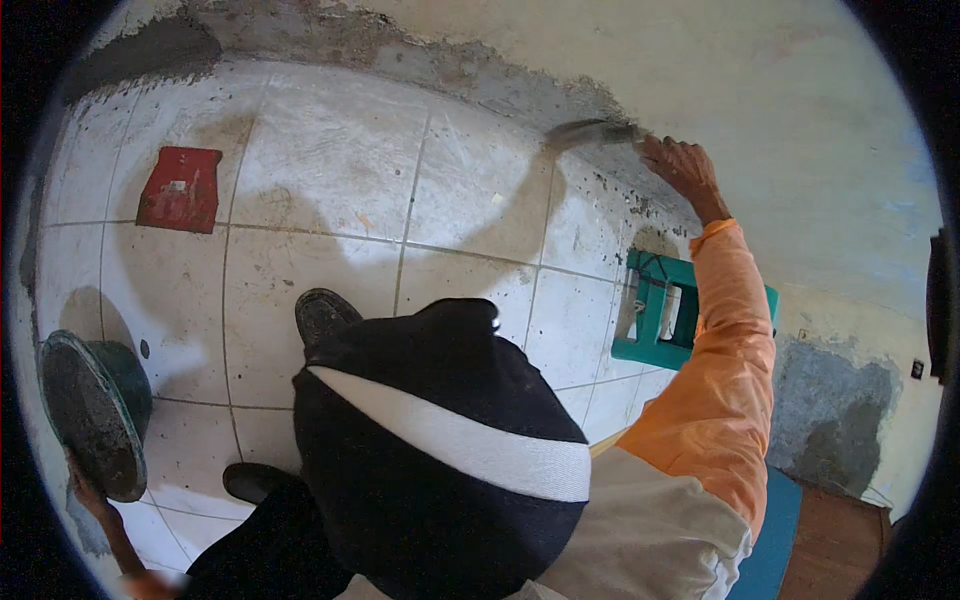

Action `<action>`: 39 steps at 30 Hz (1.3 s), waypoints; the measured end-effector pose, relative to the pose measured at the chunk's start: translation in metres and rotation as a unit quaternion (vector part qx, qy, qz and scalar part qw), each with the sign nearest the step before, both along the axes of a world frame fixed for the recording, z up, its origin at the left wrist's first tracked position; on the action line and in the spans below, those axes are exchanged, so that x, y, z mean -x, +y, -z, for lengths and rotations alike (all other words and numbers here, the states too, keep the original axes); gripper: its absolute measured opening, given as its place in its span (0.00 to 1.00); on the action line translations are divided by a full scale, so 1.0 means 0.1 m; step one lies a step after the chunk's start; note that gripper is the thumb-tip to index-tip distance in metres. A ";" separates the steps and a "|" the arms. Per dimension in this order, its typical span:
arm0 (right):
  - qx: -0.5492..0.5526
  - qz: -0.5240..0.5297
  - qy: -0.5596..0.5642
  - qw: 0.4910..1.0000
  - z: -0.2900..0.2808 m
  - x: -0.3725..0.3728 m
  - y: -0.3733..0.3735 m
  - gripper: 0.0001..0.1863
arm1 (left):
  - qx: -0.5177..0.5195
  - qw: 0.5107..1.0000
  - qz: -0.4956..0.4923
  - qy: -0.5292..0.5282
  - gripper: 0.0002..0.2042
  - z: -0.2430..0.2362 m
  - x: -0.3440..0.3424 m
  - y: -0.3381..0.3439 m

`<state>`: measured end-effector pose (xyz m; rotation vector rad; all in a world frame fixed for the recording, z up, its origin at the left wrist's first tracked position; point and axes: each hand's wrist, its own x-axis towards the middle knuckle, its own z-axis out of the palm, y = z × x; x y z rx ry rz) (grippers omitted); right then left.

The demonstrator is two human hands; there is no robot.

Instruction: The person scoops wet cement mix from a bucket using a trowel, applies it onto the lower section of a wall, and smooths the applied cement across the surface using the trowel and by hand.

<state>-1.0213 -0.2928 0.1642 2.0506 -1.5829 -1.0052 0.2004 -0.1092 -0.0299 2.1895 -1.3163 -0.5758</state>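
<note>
My right hand [685, 172], at the end of an orange sleeve, is closed around the handle of a trowel [590, 132]. Its grey blade lies against the rough cement strip [480, 85] along the foot of the wall. At the far left, my left hand [92, 500] grips the lower rim of a dark green bucket [128, 385], its fingers partly hidden behind it. The bucket is tilted, with its mouth facing left, and grey mortar [85, 420] coats the inside.
A red flat piece [180, 190] lies on the white floor tiles [320, 150]. A green plastic stool [650, 345] stands beneath my right forearm, near the wall. My black-clad knee [440, 420] with a white stripe fills the middle. A grey cement patch [835, 410] marks the right wall.
</note>
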 end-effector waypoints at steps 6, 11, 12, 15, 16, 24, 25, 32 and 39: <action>0.099 -0.089 -0.049 0.990 -0.17 0.39 0.32 0.19 | 0.009 0.999 0.040 -0.029 0.29 -0.23 -0.04 0.12; 0.136 -0.067 -0.013 0.988 -0.16 0.76 0.57 0.21 | 0.012 0.999 -0.023 0.019 0.28 -0.12 0.09 0.17; 0.204 -0.096 -0.045 0.973 -0.14 0.69 0.66 0.22 | -0.003 0.992 -0.100 0.074 0.27 -0.19 0.16 0.14; 0.130 0.014 0.003 0.991 0.05 0.54 0.53 0.23 | -0.022 0.993 -0.091 0.075 0.27 -0.15 0.20 0.10; 0.080 -0.001 0.047 0.996 0.04 0.64 0.45 0.23 | -0.027 0.992 -0.093 0.083 0.27 0.02 0.24 0.00; 0.195 -0.160 -0.081 0.964 0.49 -0.28 -0.10 0.23 | 0.031 0.995 0.056 -0.074 0.26 -0.07 0.00 0.26; 0.138 -0.163 -0.020 0.977 0.43 0.02 -0.01 0.23 | -0.002 0.996 -0.068 0.057 0.27 0.06 0.63 -0.04; 0.199 0.052 -0.321 0.925 0.53 -1.84 -0.27 0.24 | 0.023 0.979 -0.150 0.133 0.33 -0.51 1.10 -0.02; 0.136 0.127 -0.445 0.876 1.45 -3.18 -1.22 0.29 | -0.012 0.969 -0.208 0.132 0.35 -0.63 1.36 -0.32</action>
